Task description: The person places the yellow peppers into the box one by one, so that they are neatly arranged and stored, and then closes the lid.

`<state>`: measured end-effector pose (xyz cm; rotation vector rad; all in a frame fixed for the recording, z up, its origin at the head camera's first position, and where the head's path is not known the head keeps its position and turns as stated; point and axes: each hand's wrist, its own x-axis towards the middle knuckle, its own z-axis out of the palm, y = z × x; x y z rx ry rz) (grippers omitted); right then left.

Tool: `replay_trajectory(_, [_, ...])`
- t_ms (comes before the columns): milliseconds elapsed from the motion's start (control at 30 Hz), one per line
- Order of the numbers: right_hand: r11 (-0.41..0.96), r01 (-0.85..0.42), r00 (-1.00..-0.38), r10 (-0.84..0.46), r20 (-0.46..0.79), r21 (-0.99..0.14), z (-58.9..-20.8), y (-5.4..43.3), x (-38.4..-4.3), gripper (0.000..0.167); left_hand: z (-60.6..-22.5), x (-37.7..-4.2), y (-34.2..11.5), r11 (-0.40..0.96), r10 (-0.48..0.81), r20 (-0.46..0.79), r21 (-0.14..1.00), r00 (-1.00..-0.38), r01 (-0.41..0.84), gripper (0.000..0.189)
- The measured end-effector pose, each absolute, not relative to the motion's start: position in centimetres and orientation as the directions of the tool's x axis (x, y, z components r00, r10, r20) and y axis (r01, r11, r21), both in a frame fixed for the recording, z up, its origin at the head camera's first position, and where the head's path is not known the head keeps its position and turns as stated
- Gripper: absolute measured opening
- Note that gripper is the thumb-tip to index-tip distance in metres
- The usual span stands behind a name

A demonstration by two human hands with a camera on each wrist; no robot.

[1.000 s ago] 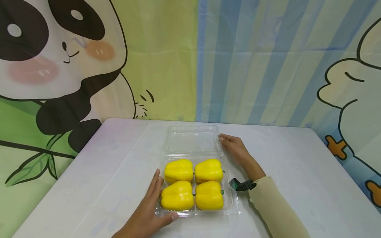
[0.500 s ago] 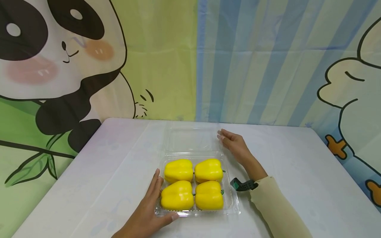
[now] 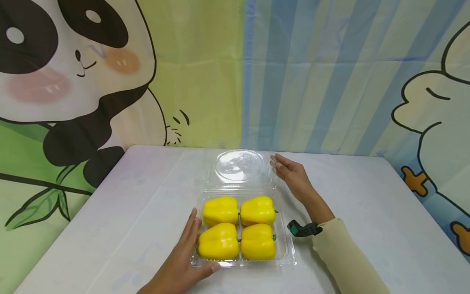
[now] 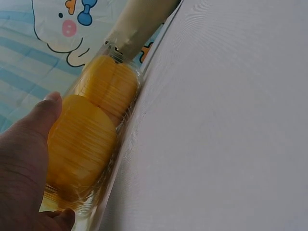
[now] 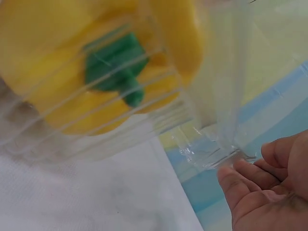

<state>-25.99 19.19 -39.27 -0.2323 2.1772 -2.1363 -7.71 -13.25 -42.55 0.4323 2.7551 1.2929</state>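
A clear plastic clamshell box [image 3: 285,256] sits on the table with several yellow bell peppers [image 3: 220,241] in it. Its hinged lid [image 3: 240,163] is tilted up at the far side. My right hand [image 3: 295,175] pinches the lid's right edge between thumb and fingers, also seen in the right wrist view beside the clear lid edge [image 5: 211,156]. My left hand [image 3: 180,259] rests against the box's near left corner, fingers straight along the left side and thumb at the front rim. In the left wrist view, the left thumb [image 4: 41,113] lies beside a bell pepper [image 4: 82,144] behind the ribbed plastic wall.
The box stands near the middle of a white-covered table [image 3: 121,228]. A cartoon-printed curtain [image 3: 205,73] hangs right behind the table's far edge. A black band [image 3: 304,228] is worn on the right wrist, below a beige sleeve [image 3: 345,253].
My right hand has lifted the lid's edge, so the lid has swung from lying nearly flat to a tilt. The left hand, box and bell peppers have stayed in place.
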Motion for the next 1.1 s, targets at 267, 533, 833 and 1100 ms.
replay_trajectory(267, [-0.003,-0.074,-0.976,-0.207,0.073,-0.997,-38.5,19.6,-25.3,0.053,-42.8,-7.7,-13.4,0.598,0.294,0.089,0.759,-0.952,0.256,0.114])
replay_trajectory(533, [-0.009,-0.119,-0.968,-0.222,0.118,-0.993,-37.4,19.8,-24.8,0.052,-43.1,-7.8,-13.5,0.597,0.296,0.105,0.756,-0.950,0.269,0.113])
replay_trajectory(833, [0.039,-0.152,-0.965,-0.223,0.139,-0.988,-35.9,19.9,-23.7,0.050,-43.0,-7.8,-13.5,0.596,0.307,0.136,0.744,-0.942,0.302,0.113])
replay_trajectory(1100, [0.024,-0.260,-0.940,-0.236,0.247,-0.965,-35.0,20.4,-22.4,0.044,-42.9,-7.8,-13.4,0.609,0.295,0.095,0.748,-0.951,0.264,0.114])
